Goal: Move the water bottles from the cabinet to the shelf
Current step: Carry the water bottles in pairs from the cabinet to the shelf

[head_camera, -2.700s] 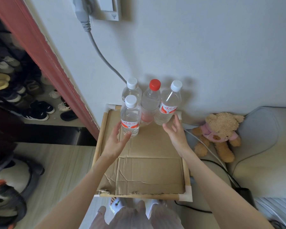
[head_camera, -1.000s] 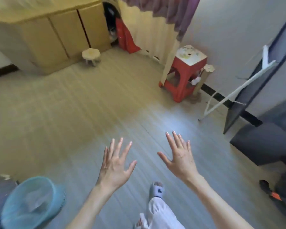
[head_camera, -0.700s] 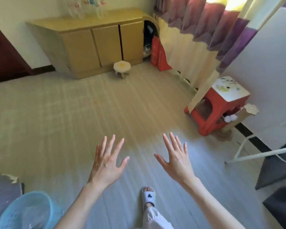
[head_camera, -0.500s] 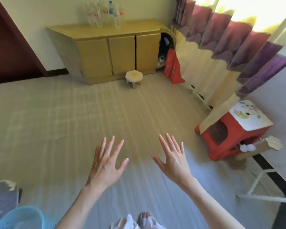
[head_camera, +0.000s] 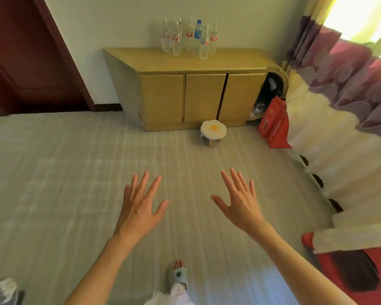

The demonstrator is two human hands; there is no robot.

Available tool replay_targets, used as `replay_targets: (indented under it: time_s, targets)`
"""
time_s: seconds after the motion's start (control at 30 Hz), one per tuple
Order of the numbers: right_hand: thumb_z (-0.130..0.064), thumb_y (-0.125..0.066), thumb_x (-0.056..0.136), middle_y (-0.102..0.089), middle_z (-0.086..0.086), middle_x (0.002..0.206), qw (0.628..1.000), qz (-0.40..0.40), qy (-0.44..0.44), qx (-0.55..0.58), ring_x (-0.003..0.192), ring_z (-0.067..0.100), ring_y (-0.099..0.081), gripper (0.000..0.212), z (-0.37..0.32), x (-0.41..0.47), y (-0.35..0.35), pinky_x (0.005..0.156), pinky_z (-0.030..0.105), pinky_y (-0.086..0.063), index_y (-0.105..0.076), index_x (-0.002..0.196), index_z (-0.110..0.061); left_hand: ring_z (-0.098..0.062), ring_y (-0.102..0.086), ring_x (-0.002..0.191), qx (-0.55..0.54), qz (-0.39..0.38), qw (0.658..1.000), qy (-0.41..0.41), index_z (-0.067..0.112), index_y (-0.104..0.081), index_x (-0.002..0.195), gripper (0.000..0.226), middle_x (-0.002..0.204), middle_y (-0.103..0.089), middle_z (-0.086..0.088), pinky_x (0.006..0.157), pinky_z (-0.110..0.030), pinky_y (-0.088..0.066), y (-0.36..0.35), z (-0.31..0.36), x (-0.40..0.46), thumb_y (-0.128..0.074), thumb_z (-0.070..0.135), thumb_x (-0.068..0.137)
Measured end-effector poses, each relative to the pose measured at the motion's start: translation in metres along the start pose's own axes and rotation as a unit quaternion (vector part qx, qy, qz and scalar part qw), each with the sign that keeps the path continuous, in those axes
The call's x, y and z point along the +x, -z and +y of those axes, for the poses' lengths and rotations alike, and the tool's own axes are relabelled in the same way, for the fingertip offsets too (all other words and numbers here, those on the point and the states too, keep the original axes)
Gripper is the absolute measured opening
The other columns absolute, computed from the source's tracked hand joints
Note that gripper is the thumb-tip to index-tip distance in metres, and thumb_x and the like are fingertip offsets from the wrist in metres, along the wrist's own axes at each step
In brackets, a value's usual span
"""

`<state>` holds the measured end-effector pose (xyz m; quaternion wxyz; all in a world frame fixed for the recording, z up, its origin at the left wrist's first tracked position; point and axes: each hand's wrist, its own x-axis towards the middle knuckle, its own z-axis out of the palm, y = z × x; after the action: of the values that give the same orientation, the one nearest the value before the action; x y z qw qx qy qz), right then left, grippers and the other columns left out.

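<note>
Empty hands raised over a bedroom floor

The left hand and right hand are spread flat, fingers straight, holding nothing; well beyond their fingertips, the water bottles stand clustered atop the wooden cabinet, against the far wall.

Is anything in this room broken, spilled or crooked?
Nothing looks broken or spilled. The water bottles stand upright on the cabinet. One cabinet door seems slightly ajar, showing a dark gap beside it.
</note>
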<state>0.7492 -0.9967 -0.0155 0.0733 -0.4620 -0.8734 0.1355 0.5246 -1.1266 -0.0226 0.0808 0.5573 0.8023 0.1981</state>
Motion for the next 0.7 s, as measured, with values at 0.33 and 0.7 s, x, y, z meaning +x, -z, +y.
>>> replay_targets:
  time_s: [0.33, 0.7]
  targets:
    - [-0.062, -0.033, 0.085, -0.003, 0.003, 0.155, 0.999, -0.011, -0.030, 0.010, 0.142, 0.022, 0.003, 0.075, -0.001, 0.236, 0.004, 0.112, 0.045, 0.007, 0.000, 0.144, -0.030, -0.020, 0.008, 0.139, -0.013, -0.016, 1.000, -0.016, 0.031, -0.013, 0.141, 0.078, 0.153, -0.007, -0.004, 0.111, -0.038, 0.002, -0.001, -0.048, 0.233, -0.012, 0.073, 0.075]
    - [-0.055, -0.039, 0.087, -0.009, 0.005, 0.155, 0.999, 0.033, 0.000, 0.039, 0.142, 0.023, -0.002, 0.072, 0.021, 0.539, 0.019, 0.114, 0.046, 0.001, -0.007, 0.145, -0.026, -0.015, 0.010, 0.137, -0.028, 0.032, 0.999, -0.007, 0.031, -0.014, 0.141, 0.073, 0.153, -0.007, -0.006, 0.112, -0.039, -0.002, 0.013, -0.088, 0.522, -0.020, 0.064, 0.076]
